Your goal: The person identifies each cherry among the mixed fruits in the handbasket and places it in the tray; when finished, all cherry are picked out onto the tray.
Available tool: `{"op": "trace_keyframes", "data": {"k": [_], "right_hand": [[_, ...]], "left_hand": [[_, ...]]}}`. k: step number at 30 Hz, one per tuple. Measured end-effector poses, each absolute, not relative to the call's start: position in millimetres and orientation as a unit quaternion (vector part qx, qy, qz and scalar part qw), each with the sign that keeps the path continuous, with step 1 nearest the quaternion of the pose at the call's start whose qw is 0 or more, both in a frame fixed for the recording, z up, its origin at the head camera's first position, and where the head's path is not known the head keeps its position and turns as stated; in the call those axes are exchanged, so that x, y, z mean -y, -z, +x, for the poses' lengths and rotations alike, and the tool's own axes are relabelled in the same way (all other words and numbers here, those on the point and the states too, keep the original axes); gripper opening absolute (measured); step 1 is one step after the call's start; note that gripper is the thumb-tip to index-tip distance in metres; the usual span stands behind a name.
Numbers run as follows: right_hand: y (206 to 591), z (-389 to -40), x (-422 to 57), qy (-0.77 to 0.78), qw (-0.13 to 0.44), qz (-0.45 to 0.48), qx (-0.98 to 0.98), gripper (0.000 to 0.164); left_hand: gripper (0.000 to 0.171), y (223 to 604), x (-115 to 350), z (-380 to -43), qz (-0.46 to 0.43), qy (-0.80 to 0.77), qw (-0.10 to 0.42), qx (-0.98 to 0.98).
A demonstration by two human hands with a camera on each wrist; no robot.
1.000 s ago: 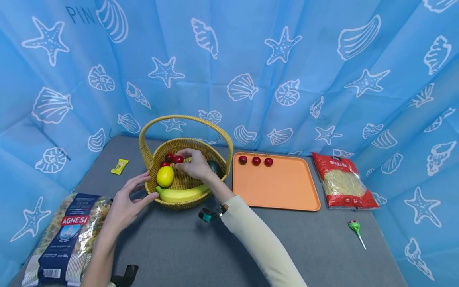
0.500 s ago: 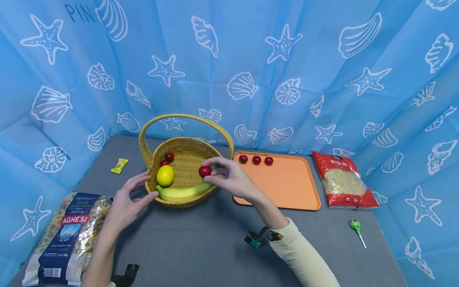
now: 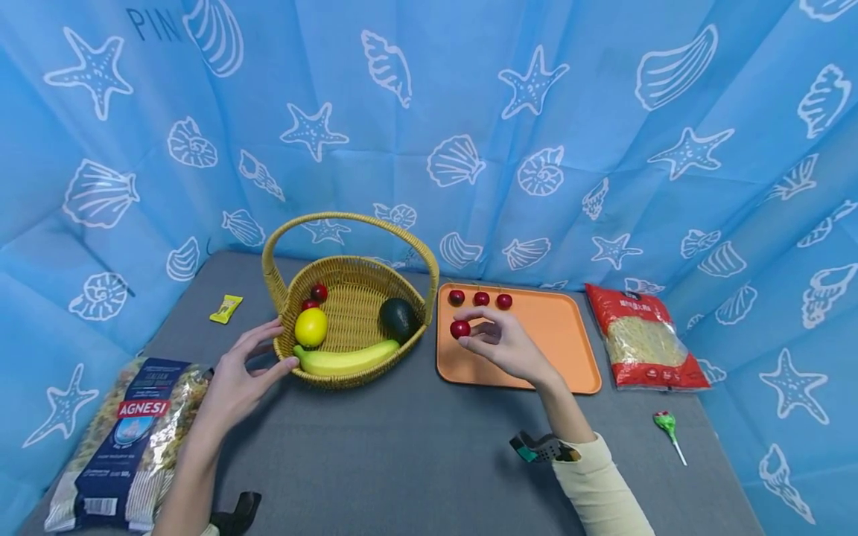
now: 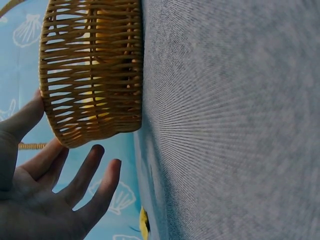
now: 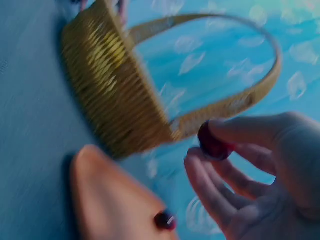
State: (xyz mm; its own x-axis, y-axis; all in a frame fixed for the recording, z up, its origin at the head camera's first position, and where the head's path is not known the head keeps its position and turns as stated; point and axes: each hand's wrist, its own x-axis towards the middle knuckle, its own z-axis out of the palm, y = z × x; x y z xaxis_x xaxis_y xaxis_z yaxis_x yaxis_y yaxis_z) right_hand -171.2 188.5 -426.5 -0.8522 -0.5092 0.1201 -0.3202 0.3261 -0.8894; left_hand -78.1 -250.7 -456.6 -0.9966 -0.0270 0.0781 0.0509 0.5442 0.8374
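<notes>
My right hand point(image 3: 508, 346) pinches a dark red cherry point(image 3: 459, 330) between thumb and fingertips, over the left part of the orange tray point(image 3: 536, 357). In the right wrist view, the same cherry point(image 5: 214, 143) sits at the thumb tip. Several cherries point(image 3: 481, 298) line the tray's back edge. My left hand point(image 3: 234, 380) rests against the left side of the wicker basket point(image 3: 351, 381), thumb and fingertips at its rim, the other fingers spread in the left wrist view. Inside the basket lie a lemon point(image 3: 311, 327), a banana point(image 3: 345, 360), an avocado point(image 3: 398, 320) and red cherries point(image 3: 319, 292).
Over the basket arches a tall handle point(image 3: 351, 216). A yellow wrapped candy point(image 3: 226, 309) lies to its left, and an Agnesi pasta bag point(image 3: 130, 439) at front left. Right of the tray are a red noodle bag point(image 3: 643, 339) and a green lollipop point(image 3: 666, 423). A blue curtain hangs behind.
My right hand has lifted a cherry out of the basket and carried it right, over the tray. The avocado shows fully now. My left hand has stayed at the basket.
</notes>
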Motion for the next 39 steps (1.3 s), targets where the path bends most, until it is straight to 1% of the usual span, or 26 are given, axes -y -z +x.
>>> {"op": "trace_keyframes", "data": {"k": [8,13,19,28,33,39], "right_hand": [[475,-192,-190,0.454,0.076,-0.2,-0.865,0.034],[487,-197,-186,0.443,0.061,-0.176,-0.877,0.036],[489,-198,-184,0.443,0.058,-0.181,-0.876,0.038],[487,-197,-186,0.458,0.067,-0.186,-0.867,0.047],[483,-193,-190,0.474,0.065,-0.175,-0.86,0.045],[467,-184,-188,0.506,0.059,-0.172,-0.843,0.042]], "left_hand": [[0.065,455,249,-79,-0.008,0.478,0.041,0.878],[0.066,455,249,-78,-0.006,0.476,0.039,0.879],[0.064,455,249,-77,-0.01,0.478,0.043,0.877],[0.063,456,249,-78,-0.012,0.479,0.046,0.877],[0.064,456,249,-77,-0.009,0.483,0.043,0.875],[0.065,457,250,-78,-0.008,0.483,0.04,0.874]]}}
